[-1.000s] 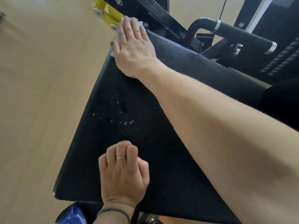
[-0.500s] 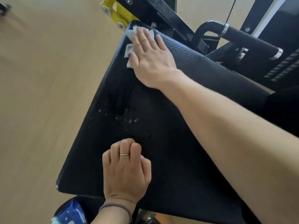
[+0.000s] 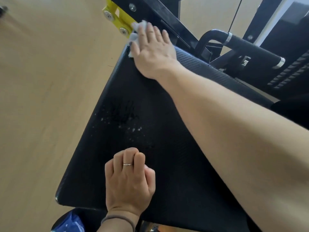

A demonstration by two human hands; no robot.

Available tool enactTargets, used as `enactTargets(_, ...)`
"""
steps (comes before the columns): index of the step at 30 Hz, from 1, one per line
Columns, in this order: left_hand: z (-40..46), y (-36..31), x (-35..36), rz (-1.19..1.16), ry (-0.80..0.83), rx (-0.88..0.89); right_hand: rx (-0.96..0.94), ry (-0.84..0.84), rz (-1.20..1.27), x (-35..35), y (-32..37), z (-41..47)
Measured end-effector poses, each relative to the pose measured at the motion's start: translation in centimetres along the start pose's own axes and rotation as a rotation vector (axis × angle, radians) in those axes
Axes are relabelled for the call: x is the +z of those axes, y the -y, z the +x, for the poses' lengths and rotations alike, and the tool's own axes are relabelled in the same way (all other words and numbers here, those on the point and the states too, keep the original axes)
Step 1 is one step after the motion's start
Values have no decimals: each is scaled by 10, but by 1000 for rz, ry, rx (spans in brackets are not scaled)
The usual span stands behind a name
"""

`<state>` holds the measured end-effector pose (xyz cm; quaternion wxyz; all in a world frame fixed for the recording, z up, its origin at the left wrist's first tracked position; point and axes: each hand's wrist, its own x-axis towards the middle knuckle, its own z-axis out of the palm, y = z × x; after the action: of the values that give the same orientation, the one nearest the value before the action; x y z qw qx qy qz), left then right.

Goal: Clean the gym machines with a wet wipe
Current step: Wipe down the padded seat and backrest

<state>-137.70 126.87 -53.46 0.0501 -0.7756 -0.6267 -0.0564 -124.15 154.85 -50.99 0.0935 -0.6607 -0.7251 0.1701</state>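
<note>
At far corner of seat pad (image 3: 167, 148), my right hand (image 3: 153, 52) presses wet wipe (image 3: 136, 33) with flat, straight fingers. Left hand (image 3: 128, 180) rests curled, holding nothing (bracing). Advice: firm overlapping strokes toward white specks (image 3: 133, 128) mid-pad.

Pale wooden floor (image 3: 41, 97) spreads to the left; a blue patterned packet (image 3: 71, 222) lies at the bottom edge, partly cut off.
</note>
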Motion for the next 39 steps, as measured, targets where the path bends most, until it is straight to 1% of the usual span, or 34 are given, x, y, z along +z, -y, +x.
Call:
enactTargets(3,1,0,-1,19,6,16,120,1,99,7,-21,-28)
enactTargets(7,1,0,-1,32,4,18,240,-8,91,26,-42,-103)
enactTargets(9,0,0,-1,30,1,16,286,-6,74,36,-43,-131)
enactTargets(11,0,0,-1,35,3,8,289,-26,97,41,-35,-132)
enactTargets(12,-1,0,0,39,7,7,243,-43,111,41,-27,-127)
enactTargets(14,-1,1,-1,46,10,6,47,-68,100,43,-7,-125)
enactTargets(16,-1,1,-1,52,-8,-1,-177,-76,66,52,11,-145)
enactTargets(18,-1,0,-2,46,-26,-1,-291,-53,33,62,11,-179)
enactTargets(19,-1,-1,-3,35,-29,-3,-305,-43,9,65,5,-194)
enactTargets(21,-1,-1,-4,-9,-42,-6,-265,-31,-30,66,-10,-207)
enactTargets(23,-7,6,-11,-141,-85,4,-153,-23,-7,64,-9,-210)
enactTargets(25,-9,21,-25,-307,-157,-26,-65,-27,72,66,11,-214)
enactTargets(26,-9,29,-34,-330,-206,-56,-77,-21,106,68,23,-219)
enactTargets(28,-4,46,-50,-286,-284,-100,-192,3,134,72,38,-232)
enactTargets(29,0,53,-54,-268,-289,-90,-253,17,140,72,38,-238)
enactTargets(30,4,57,-55,-261,-267,-49,-294,14,168,70,34,-241)
enactTargets(31,8,57,-54,-254,-218,18,-293,-11,213,67,28,-242)
enactTargets(32,12,56,-51,-229,-150,98,-231,-65,293,64,21,-242)
enactTargets(34,18,46,-43,-79,14,249,-8,-166,459,64,7,-240)
enactTargets(35,21,38,-38,21,107,307,69,-156,458,67,3,-242)
enactTargets(37,24,23,-26,150,257,353,101,-96,289,81,0,-252)
enactTargets(39,24,19,-14,190,263,341,80,-123,202,92,-2,-256)
